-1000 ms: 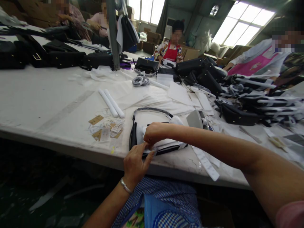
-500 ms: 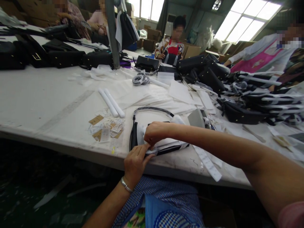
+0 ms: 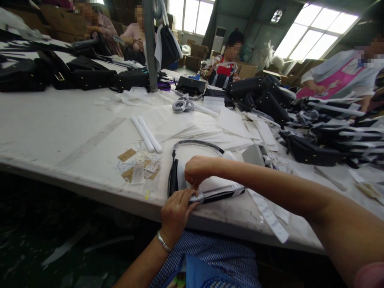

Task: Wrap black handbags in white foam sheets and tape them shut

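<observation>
A black handbag [image 3: 173,181] lies at the table's front edge, with its wrapped strap [image 3: 199,142] looped behind it. White sheet material [image 3: 219,184] covers much of its upper side. My left hand [image 3: 176,210] pinches the bag's near edge, at a shiny, clear-wrapped part [image 3: 197,197]. Just above it, my right hand [image 3: 196,171] is closed with its fingertips pointing down, close to the left fingertips. What the right fingers hold is hidden. My right forearm crosses over the bag's right side.
Paper tags with strings [image 3: 139,168] and two white rolls [image 3: 147,134] lie to the left. Behind are white sheets [image 3: 234,122] and a coiled strap [image 3: 183,105]. A grey box-like object [image 3: 253,155] stands right. Black bags [image 3: 315,148] are piled at right; several co-workers are around the table.
The view has shifted slightly, so the table appears lower and further right. Both my hands stay at the same part of the bag. The right-hand co-worker's hand has come into view.
</observation>
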The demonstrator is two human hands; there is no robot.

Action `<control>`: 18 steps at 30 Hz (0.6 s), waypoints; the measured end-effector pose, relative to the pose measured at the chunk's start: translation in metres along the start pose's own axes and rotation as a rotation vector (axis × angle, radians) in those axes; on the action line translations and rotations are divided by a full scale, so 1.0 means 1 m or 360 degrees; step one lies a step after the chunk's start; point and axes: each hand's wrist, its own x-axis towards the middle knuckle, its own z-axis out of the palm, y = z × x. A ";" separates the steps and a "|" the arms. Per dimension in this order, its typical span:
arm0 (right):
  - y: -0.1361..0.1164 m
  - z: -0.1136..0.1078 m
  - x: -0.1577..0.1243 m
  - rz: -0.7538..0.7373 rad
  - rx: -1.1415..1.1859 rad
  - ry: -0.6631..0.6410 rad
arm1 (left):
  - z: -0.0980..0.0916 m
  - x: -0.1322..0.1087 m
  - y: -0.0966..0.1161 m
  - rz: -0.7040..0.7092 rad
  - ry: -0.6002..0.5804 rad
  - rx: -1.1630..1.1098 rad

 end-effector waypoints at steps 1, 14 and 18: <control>0.003 0.001 0.001 0.0019 -0.0016 0.0022 | 0.000 0.000 0.000 0.0000 -0.0007 0.0009; 0.035 0.014 0.004 0.0077 0.0323 0.0233 | 0.002 -0.002 0.001 -0.0040 -0.0039 0.0048; 0.043 0.017 0.007 0.0102 0.0317 0.0341 | 0.002 -0.001 0.002 -0.0023 -0.0021 0.0058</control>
